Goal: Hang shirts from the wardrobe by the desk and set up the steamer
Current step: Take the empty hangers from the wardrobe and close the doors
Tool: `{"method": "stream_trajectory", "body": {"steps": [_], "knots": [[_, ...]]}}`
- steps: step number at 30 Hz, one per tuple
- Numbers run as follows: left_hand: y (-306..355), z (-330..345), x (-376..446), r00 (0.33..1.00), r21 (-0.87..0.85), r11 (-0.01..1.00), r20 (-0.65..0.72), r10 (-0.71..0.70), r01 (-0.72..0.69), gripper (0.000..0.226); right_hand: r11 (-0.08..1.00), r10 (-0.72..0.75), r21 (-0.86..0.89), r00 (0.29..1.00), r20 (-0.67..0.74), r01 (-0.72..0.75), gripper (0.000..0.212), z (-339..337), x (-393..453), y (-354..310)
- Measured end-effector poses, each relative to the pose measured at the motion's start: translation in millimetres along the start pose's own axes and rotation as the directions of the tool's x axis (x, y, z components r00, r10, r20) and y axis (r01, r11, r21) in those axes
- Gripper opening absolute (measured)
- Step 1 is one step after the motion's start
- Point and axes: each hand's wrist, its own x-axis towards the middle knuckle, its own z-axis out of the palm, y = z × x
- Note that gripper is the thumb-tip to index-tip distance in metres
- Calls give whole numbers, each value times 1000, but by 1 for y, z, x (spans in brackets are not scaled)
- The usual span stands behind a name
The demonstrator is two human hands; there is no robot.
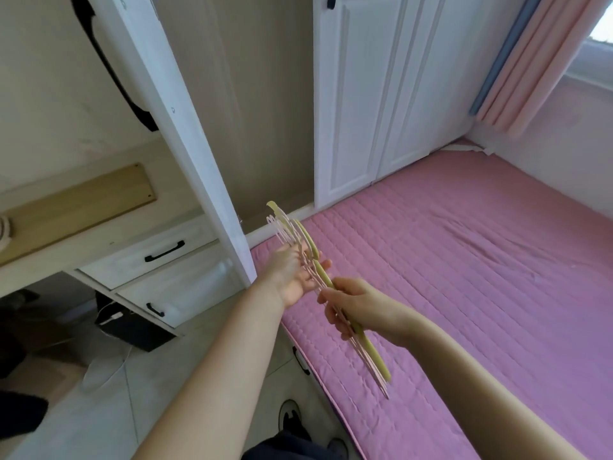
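Together, right hand (351, 305) gripping hangers (365, 343), left hand (293, 277) spread against them

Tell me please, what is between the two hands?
In the head view, a bundle of hangers, pink and yellow-green, spans from the left hand to the right hand, which grips it; nothing else lies there.

Smooth plastic hangers (318, 270), quilted bedcover (464, 277)
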Motion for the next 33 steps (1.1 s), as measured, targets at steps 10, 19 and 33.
{"method": "stream_trajectory", "body": {"steps": [10,19,33], "knots": [[-33,-12,-41,976,307,932,-28,214,-195,30,987,-60,141,995,-78,71,31,18,-25,23],[-6,-47,-73,868,501,764,-50,495,-407,24,970,-169,123,944,-282,210,25,46,-15,7],[111,-114,-97,654,571,571,-75,753,-591,16,886,-269,126,715,-645,447,31,97,70,-102]]}}
